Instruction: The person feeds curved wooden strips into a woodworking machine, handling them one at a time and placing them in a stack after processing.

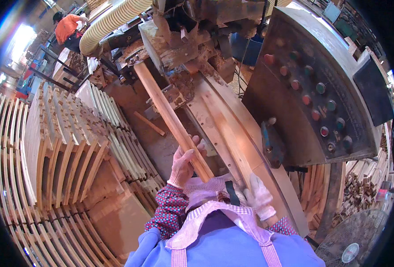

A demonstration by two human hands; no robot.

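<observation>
Wood strip point(172, 118) runs aslant from the upper middle of the frame to just below its centre, held near its lower end by the left hand point(182, 165), thumb over the top and fingers round the far edge; a grip so close to one end probably leaves the rest of the length free of the arm, though it must make the far end harder to steady, and whether that end rests on anything I cannot tell; right of centre, a paler board point(232, 140) lies lengthwise on the machine's counter point(219, 153), alongside its curved edge, which would help keep it in line; the right hand point(260, 196), in a light glove, is low at the board's near end, and I cannot tell whether it grasps the wood or merely rests there; the control panel point(290, 111) at upper right faces the person, so its buttons seem meant to be within reach; a ribbed hose point(112, 26) at top left presumably carries off dust; curved pieces point(68, 147) stand nested at the left, likely to save room; a loose stick point(149, 123) lies on the floor left of the strip.
</observation>
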